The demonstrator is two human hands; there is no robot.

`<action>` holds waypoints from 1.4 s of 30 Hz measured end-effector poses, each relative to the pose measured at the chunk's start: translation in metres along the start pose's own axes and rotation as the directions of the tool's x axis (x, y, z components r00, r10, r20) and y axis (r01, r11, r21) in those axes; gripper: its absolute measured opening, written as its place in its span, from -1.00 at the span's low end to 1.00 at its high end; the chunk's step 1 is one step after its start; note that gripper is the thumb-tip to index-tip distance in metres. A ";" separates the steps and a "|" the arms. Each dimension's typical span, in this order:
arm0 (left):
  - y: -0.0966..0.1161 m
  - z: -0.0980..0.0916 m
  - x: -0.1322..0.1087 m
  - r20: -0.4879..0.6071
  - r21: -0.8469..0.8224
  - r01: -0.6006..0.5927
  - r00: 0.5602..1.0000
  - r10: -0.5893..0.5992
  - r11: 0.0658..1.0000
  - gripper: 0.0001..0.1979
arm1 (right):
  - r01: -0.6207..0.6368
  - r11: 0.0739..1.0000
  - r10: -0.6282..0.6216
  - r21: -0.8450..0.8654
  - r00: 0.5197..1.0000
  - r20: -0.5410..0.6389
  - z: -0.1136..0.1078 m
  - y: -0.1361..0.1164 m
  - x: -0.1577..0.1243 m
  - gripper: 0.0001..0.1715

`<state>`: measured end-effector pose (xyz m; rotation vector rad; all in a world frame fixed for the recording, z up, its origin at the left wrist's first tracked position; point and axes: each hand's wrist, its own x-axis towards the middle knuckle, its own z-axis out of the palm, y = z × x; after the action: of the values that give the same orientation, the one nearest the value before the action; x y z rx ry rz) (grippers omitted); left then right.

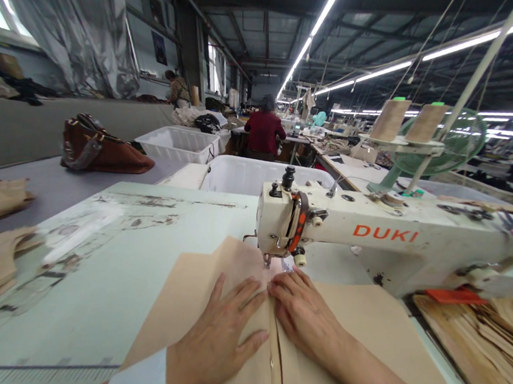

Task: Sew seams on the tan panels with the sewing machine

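Note:
A sheet of beige material (365, 315) lies under the needle area of a white sewing machine (378, 219) marked DUKI. A narrow beige strip (272, 343) with a small shiny spot runs along its middle toward the presser foot (267, 260). Flat on the material, left of the strip, my left hand (220, 327) has its fingers stretched out and thumb apart. Just before the presser foot, my right hand (303, 309) has bent fingers closed together on the strip's right edge. Its fingertips almost meet those of the left hand. The needle tip is too small to make out.
Beige pieces (2, 261) lie at far left, and a stack of tan pieces (495, 326) sits right. Behind the table stand white bins (182, 142) and a brown handbag (106, 153). Thread cones (389, 118) rise above the machine. A person in dark red (262, 131) sits ahead.

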<state>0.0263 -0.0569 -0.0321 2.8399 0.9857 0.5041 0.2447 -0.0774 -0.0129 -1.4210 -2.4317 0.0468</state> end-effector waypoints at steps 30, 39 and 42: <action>-0.019 0.003 0.025 -0.077 0.114 -0.083 0.993 0.093 0.990 -0.42 | -0.038 0.997 0.036 0.071 0.999 0.023 0.013 0.025 0.015 -0.44; -0.018 0.009 0.025 -0.111 0.112 -0.085 0.989 0.097 0.990 -0.41 | -0.030 0.994 0.030 0.105 1.000 -0.001 0.013 0.026 0.016 -0.41; -0.018 0.009 0.025 -0.114 0.120 -0.084 0.989 0.098 0.989 -0.41 | -0.027 0.995 0.026 0.097 1.000 0.007 0.014 0.027 0.016 -0.40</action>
<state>0.0368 -0.0273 -0.0375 2.9995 0.9364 0.6546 0.2564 -0.0481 -0.0271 -1.4125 -2.3807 0.1729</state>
